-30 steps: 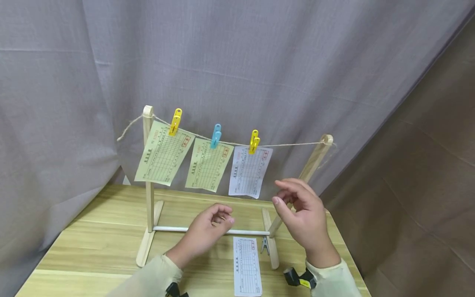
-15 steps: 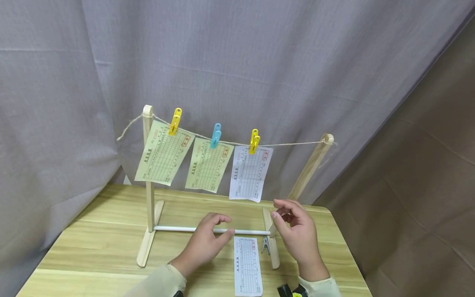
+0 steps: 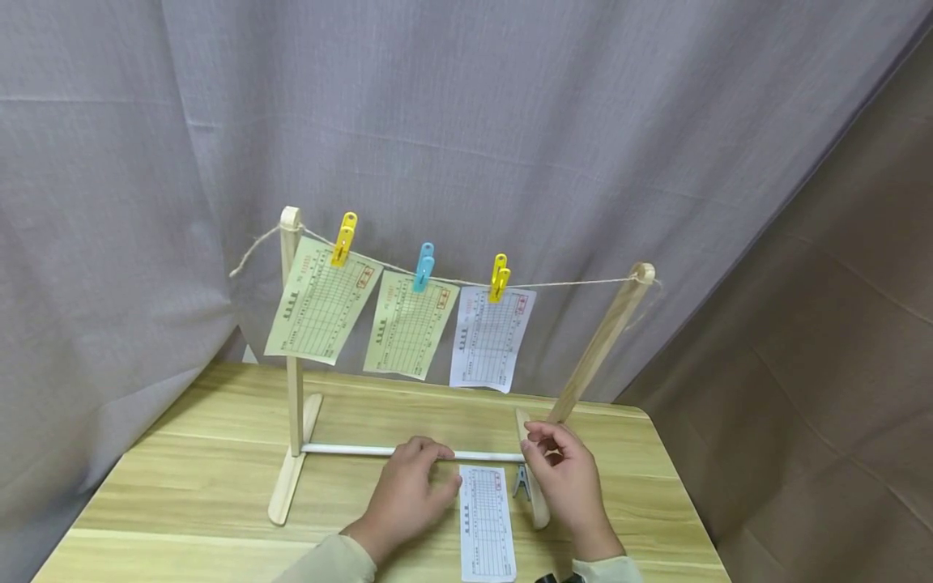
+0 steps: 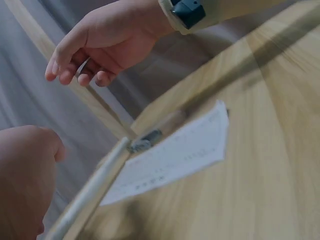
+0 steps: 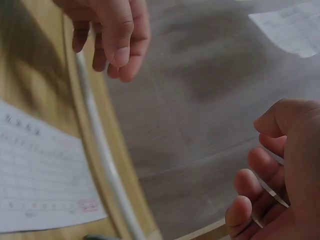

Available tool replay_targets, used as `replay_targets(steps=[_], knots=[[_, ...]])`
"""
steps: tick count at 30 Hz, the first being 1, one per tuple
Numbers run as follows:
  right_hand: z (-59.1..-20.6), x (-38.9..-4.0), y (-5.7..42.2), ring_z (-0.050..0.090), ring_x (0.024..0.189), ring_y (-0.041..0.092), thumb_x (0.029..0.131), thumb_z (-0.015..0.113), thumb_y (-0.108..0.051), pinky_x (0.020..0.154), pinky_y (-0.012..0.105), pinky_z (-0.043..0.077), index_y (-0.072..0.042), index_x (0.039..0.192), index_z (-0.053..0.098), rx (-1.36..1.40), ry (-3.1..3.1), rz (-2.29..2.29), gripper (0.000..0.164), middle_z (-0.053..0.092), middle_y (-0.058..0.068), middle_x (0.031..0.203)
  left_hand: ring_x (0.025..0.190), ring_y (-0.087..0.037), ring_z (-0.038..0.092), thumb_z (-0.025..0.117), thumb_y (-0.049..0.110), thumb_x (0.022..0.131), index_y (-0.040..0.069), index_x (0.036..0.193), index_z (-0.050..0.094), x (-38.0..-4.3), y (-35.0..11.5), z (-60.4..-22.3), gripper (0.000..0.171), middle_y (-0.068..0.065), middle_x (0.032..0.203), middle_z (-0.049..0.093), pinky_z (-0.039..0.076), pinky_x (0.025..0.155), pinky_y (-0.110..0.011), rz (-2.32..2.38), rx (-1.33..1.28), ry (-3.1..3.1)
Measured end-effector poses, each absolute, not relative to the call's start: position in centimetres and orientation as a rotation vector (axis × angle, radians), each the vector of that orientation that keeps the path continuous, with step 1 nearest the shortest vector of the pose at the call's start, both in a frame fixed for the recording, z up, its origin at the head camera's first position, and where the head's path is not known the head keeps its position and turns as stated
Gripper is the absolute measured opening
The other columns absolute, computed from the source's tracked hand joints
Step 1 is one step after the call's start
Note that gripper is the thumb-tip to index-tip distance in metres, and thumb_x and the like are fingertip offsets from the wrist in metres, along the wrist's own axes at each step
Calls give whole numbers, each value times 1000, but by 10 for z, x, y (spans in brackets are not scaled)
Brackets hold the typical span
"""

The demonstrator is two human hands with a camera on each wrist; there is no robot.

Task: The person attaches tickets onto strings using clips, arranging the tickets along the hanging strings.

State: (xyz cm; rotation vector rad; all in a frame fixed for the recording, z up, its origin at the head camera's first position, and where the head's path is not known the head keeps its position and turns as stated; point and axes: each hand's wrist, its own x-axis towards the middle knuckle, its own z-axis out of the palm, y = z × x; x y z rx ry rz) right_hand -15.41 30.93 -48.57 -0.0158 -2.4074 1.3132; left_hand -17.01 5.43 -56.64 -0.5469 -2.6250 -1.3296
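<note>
A white printed form (image 3: 487,526) lies on the wooden table in the head view. My left hand (image 3: 408,495) hovers just left of its top corner, thumb and fingers apart and holding nothing. To the right of the paper, my right hand (image 3: 572,486) hangs with loosely bent fingers and nothing in its grasp. Between that hand and the form sits a grey clothespin (image 3: 521,482), beside the rack's right foot. Above, two green forms (image 3: 324,304) and another white form (image 3: 490,340) hang from a string, held by two yellow clothespins (image 3: 344,240) and one blue clothespin (image 3: 424,268).
The wooden rack has a left post (image 3: 294,389), a leaning right post (image 3: 598,348) and a white crossbar (image 3: 346,450) low between them. Twine (image 3: 568,284) spans the post tops. A grey curtain (image 3: 466,121) stands behind the table (image 3: 182,486).
My right hand has come down and left from beside the hanging white form to near the grey clothespin. The left hand has shifted slightly down and its thumb spread from the fingers.
</note>
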Motion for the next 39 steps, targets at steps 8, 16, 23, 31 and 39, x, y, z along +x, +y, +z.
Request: replay_targets(steps=[8,16,23,31,39], knots=[[-511,-159,315,65,87,10,95,87,-4,74,22,58,-11,118,82,-60,-2511,1177,25,73,0,102,123,-24,68,85,45,97,21,127,77,-168,63,-577,39,-1,128,73,55,108,-54,-1099,-585,-2622],[-522,-155,315,63,84,10,93,86,-9,72,22,57,-10,111,83,-152,-2624,1070,19,73,1,98,120,-25,65,86,46,96,17,127,78,-167,69,-575,43,-1,123,72,55,106,-53,-1078,-563,-2650],[-528,-153,320,62,79,9,94,86,-20,73,26,55,-14,107,81,-236,-2788,886,15,71,-2,95,117,-25,63,83,54,97,17,133,78,-166,71,-579,53,-3,124,70,53,101,-50,-1007,-537,-2746],[-533,-149,322,57,42,12,91,92,-36,46,33,48,-11,104,70,-393,-2934,916,36,61,-3,61,112,-27,60,80,65,94,15,136,77,-163,73,-583,65,-8,127,70,50,90,-47,-870,-503,-2845],[-535,-146,324,53,67,21,89,91,-47,60,35,40,-13,105,62,-393,-3109,679,47,59,1,74,114,-29,61,79,69,95,9,136,79,-160,73,-581,72,-9,129,71,52,94,-51,-819,-498,-2897]])
